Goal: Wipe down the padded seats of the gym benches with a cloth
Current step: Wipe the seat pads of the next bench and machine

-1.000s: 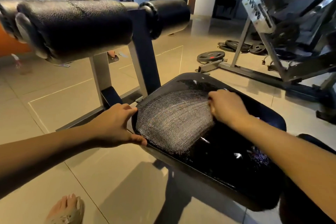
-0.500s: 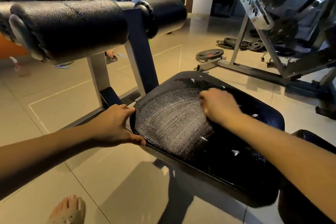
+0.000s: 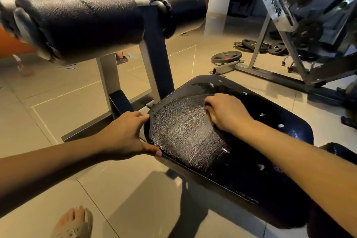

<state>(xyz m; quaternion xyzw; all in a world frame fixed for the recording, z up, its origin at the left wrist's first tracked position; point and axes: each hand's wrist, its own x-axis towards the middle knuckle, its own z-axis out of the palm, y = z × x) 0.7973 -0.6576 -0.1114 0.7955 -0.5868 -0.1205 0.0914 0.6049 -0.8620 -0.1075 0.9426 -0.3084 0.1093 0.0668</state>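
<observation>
Slid slightly leftward, the fingers (image 3: 209, 105) of the right hand (image 3: 228, 114) curl down onto the padded seat (image 3: 241, 176) beside its grey streaked patch (image 3: 183, 133), any cloth hidden beneath them, while the left hand (image 3: 123, 135) grips the seat's left edge, thumb at its near corner.

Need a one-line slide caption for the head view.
Right hand, fingers curled, on the streaked black seat pad; left hand grips the pad's end.

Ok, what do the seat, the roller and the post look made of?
Seat: black vinyl or leatherette, glossy, with a wet sheen and a whitish streaked swath. Roller: black leatherette, dull sheen, pebbled grain, probably padded. Post: metal, seemingly painted dark blue, with flat square faces.
</observation>
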